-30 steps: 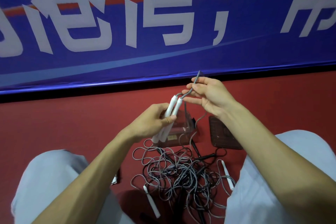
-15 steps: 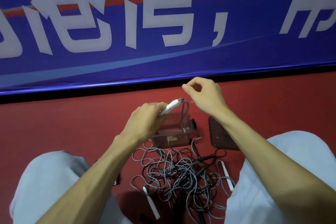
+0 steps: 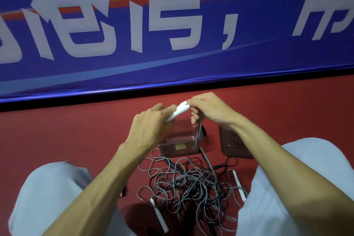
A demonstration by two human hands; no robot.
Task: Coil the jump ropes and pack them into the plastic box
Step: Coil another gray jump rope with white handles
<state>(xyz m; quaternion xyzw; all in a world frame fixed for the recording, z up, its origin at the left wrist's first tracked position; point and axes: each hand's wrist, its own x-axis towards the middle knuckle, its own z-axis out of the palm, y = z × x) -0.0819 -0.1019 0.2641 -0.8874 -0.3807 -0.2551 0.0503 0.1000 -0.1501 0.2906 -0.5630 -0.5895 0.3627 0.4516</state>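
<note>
Jump-rope handles [image 3: 179, 111] gripped by left fingers [image 3: 162, 108]; right fingers [image 3: 193, 119] pinch cord [image 3: 199, 130] above plastic box [image 3: 180, 147]; tangled ropes [image 3: 191, 184], lid [image 3: 231, 143] nearby.

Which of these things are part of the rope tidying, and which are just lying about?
In the job: left hand gripping the handles; right hand holding the cord; box; tangled ropes; tray, maybe the box's lid.
Just there: banner; floor.

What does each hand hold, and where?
Left hand grips two white plastic handles at their lower ends; right hand holds the grey cord at their tips.
</note>
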